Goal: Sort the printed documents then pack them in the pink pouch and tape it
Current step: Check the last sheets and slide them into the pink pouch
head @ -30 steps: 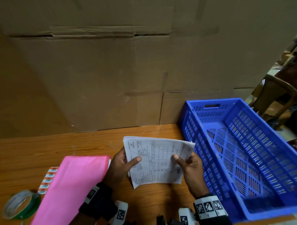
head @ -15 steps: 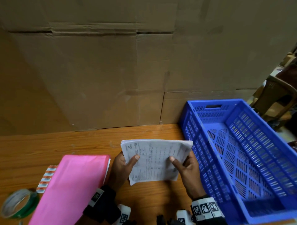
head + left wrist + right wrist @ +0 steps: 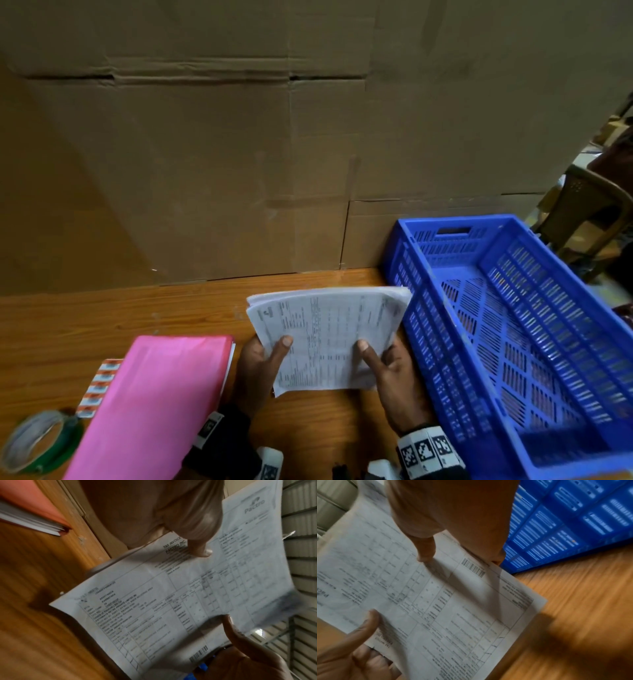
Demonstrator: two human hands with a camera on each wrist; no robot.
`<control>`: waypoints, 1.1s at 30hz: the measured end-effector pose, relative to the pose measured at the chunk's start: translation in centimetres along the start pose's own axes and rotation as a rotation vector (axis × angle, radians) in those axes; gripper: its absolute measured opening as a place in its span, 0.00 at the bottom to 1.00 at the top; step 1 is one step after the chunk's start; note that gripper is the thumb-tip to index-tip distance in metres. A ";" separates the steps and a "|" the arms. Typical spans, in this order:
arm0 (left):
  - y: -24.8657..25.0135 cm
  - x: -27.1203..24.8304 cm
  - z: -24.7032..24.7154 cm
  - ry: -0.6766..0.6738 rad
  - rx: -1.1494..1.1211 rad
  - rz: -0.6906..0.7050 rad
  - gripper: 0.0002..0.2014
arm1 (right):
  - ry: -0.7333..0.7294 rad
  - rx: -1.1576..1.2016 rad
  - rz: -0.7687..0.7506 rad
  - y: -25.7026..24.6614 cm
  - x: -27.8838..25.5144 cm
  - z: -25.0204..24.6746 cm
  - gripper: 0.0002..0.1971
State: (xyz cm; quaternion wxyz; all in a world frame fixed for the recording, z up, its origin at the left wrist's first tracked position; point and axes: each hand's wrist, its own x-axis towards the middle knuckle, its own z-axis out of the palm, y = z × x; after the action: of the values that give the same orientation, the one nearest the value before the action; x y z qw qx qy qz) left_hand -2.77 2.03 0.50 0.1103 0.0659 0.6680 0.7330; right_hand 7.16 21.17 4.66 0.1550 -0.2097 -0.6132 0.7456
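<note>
Documents: white printed paper sheets (image 3: 329, 339) are hovering above the wooden table (image 3: 137, 311), just left of the blue slatted plastic crate (image 3: 513, 342).
Left hand (image 3: 257, 370): is pinching the sheets' left edge.
Right hand (image 3: 394, 373): is pinching their right edge.
Pouch: flat pink pouch (image 3: 150, 404) is lying left of the crate, beyond the sheets.

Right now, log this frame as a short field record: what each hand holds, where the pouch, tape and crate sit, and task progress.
left hand: left hand grips the left edge of the printed documents, thumb on top
right hand: right hand grips their right edge, thumb on top
documents: a stack held above the wooden table
pink pouch: pink pouch lies flat, left of the hands
tape: tape roll left of the pouch
blue crate: blue crate right of the hands, nothing visible inside
progress: documents not yet in pouch
</note>
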 end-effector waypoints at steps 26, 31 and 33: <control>-4.2 -1.2 0.6 0.044 -0.093 -0.195 0.14 | 0.095 -0.056 0.099 6.3 0.9 -1.2 0.24; -3.3 -1.2 0.2 0.033 -0.021 -0.166 0.12 | 0.040 -0.140 0.079 6.2 1.6 -1.5 0.08; -2.5 -0.8 -0.4 0.029 0.083 -0.093 0.09 | -0.018 -0.163 0.062 4.7 1.6 -1.6 0.09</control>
State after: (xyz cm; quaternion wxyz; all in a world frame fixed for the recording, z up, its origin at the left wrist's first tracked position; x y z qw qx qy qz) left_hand -1.90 1.64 -2.01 0.1318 0.0286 0.7018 0.6995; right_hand 6.67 22.38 -0.39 0.1090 -0.2337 -0.6664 0.6996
